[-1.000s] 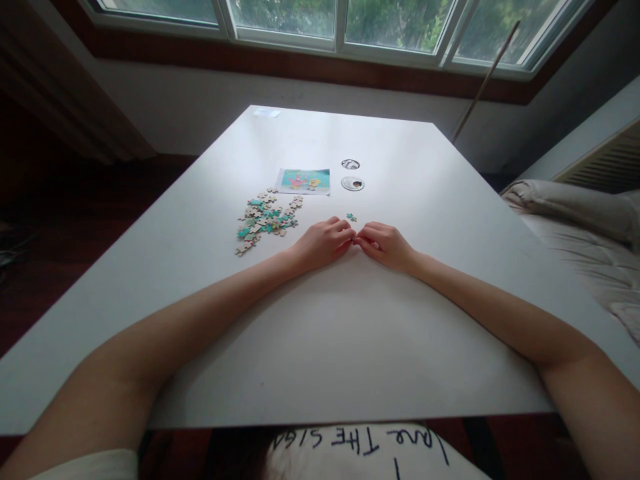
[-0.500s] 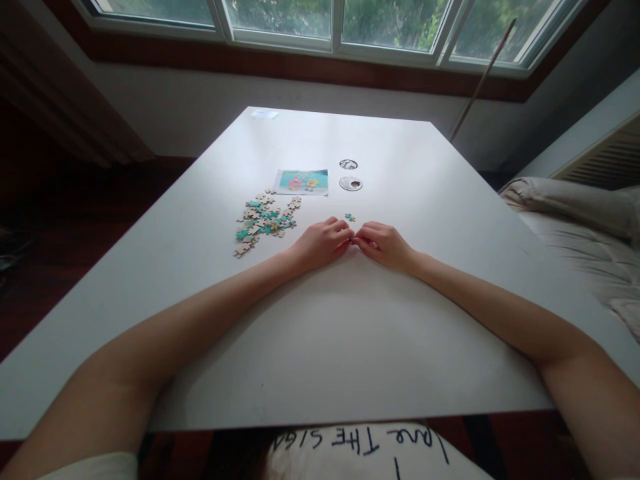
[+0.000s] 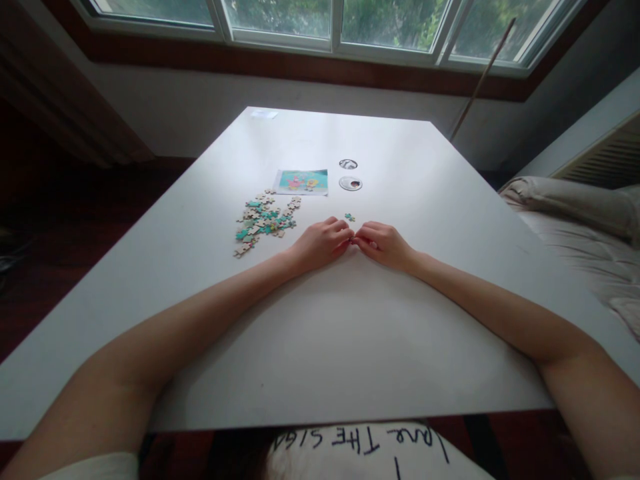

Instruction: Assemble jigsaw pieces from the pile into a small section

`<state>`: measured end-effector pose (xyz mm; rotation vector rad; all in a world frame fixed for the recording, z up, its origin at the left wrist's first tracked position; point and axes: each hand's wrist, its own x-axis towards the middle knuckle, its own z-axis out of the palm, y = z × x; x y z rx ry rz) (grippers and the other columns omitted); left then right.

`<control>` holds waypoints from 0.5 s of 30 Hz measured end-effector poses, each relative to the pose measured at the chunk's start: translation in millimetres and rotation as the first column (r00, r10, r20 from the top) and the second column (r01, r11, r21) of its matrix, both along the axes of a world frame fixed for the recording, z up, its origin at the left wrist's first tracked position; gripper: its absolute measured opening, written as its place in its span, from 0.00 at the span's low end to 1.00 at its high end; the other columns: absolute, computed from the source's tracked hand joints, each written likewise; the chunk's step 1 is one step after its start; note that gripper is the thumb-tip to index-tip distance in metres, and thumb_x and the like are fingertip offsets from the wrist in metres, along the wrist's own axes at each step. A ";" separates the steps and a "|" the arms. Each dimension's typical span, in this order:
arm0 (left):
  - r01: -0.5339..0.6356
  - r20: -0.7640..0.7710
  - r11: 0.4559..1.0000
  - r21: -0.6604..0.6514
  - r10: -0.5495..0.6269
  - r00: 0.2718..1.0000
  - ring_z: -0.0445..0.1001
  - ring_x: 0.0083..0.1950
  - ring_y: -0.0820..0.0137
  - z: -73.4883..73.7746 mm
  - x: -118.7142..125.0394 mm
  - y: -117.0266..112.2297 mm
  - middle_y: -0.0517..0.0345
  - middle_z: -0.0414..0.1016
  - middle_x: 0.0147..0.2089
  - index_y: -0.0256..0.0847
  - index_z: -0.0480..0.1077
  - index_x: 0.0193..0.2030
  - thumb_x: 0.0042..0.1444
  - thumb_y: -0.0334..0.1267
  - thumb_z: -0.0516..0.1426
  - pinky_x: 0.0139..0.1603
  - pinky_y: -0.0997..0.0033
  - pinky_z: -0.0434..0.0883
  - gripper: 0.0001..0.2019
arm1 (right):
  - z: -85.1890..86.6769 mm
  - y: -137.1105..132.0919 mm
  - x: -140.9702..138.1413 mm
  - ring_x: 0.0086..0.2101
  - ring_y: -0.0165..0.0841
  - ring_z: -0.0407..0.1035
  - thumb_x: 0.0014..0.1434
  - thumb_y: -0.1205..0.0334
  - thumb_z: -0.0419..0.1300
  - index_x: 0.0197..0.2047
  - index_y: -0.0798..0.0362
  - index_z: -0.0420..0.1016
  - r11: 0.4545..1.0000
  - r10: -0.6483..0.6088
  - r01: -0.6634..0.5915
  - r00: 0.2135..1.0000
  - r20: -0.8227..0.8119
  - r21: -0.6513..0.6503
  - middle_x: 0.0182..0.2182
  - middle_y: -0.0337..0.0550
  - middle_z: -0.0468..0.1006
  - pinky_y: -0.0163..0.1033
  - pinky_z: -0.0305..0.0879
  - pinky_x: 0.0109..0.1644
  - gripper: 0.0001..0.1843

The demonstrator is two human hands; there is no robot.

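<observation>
I see the fingers (image 3: 343, 234) of the left hand (image 3: 324, 241) and right hand (image 3: 382, 245) bent and pinched together at their tips on a small, dark reddish puzzle piece (image 3: 352, 240), so covered that I can't tell its long axis or which way it points. Just beyond them, a teal, knobbed cardboard puzzle piece (image 3: 350, 217) lies on the white, smooth-topped table (image 3: 360, 333), its long axis slanting from far left to near right. Farther left I have a teal-and-grey heap of cardboard pieces (image 3: 265, 219).
</observation>
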<state>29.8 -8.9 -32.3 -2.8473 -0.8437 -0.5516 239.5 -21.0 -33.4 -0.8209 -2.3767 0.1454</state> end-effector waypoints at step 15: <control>-0.006 -0.007 1.000 -0.002 0.006 1.000 0.72 0.46 0.65 1.1 0.5 0.0 0.52 0.76 0.44 0.37 0.72 0.43 0.65 0.34 0.52 0.44 0.70 0.72 0.08 | 0.6 0.3 0.6 0.27 0.27 0.60 0.66 0.61 0.53 0.29 0.52 0.66 1.000 0.013 -0.013 1.000 -0.008 0.007 0.24 0.37 0.67 0.33 0.58 0.32 0.13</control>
